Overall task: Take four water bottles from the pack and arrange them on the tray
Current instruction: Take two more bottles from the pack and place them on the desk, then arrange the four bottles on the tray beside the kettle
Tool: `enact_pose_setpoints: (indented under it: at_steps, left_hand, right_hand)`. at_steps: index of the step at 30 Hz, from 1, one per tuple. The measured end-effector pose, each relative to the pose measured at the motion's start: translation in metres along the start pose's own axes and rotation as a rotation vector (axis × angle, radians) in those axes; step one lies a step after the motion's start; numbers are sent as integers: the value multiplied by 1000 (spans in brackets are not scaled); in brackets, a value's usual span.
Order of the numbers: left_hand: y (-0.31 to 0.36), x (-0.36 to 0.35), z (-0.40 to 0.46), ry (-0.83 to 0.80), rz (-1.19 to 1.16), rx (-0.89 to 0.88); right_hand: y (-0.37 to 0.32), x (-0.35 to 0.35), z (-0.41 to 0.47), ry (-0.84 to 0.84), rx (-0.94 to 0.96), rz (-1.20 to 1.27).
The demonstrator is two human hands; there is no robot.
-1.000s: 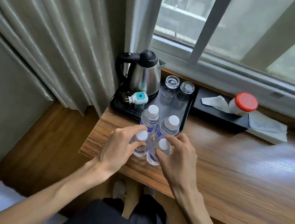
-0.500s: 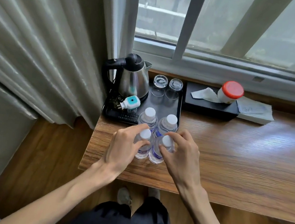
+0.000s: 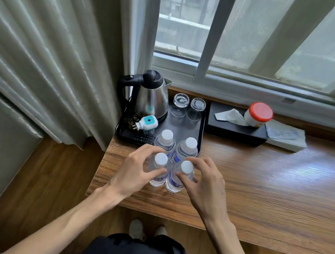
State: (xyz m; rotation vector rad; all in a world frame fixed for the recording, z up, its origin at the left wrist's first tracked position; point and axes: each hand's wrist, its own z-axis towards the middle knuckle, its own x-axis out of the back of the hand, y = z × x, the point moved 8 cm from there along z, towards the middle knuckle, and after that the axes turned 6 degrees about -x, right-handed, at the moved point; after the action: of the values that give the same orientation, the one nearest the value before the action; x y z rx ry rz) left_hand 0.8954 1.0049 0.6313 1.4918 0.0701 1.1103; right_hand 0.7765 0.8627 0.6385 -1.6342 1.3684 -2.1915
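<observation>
Several clear water bottles with white caps stand upright in a tight square on the wooden table, just in front of the black tray [image 3: 201,128]. My left hand [image 3: 136,171] grips the near-left bottle [image 3: 160,159] around its neck. My right hand [image 3: 206,183] grips the near-right bottle [image 3: 186,167] the same way. The far-left bottle [image 3: 166,136] and far-right bottle [image 3: 190,144] stand behind them at the tray's front edge; whether they rest on the tray I cannot tell.
The tray holds a steel kettle [image 3: 152,98], two upturned glasses [image 3: 189,105] and a white-and-teal plug device [image 3: 147,122]. A black tissue box [image 3: 235,128] with a red-lidded jar [image 3: 259,114] sits right of it. Curtain [image 3: 56,51] hangs left; window behind.
My view has tilted up and shifted a little. Both hands stay on the two near bottles, which have not visibly moved.
</observation>
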Motion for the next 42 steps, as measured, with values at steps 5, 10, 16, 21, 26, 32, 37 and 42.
enact_pose_setpoints:
  at_steps: [5,10,16,21,26,32,37,42]
  left_hand:
    - [-24,-5,-17,45,-179,144]
    - [-66,-24,-43,14,-260,314]
    - [-81,-50,-50,17,-258,370]
    - [-84,-60,-46,67,-299,381]
    - [-78,-65,-39,112,-289,363]
    - [-83,-60,-39,125,-282,343]
    - [-82,-44,-55,127,-276,333]
    - [-78,-9,-61,150,-230,313]
  right_hand:
    - [22,1,-9,-5,-53,162]
    - [54,-25,-25,-109,-179,277]
    - [73,-61,-28,-71,-256,302]
    - [71,-79,-26,-37,-297,422]
    - [74,-81,-26,22,-311,416]
    - [77,-75,-27,39,-354,442]
    - [82,-62,-46,63,-414,475]
    - [81,-36,-57,144,-429,541]
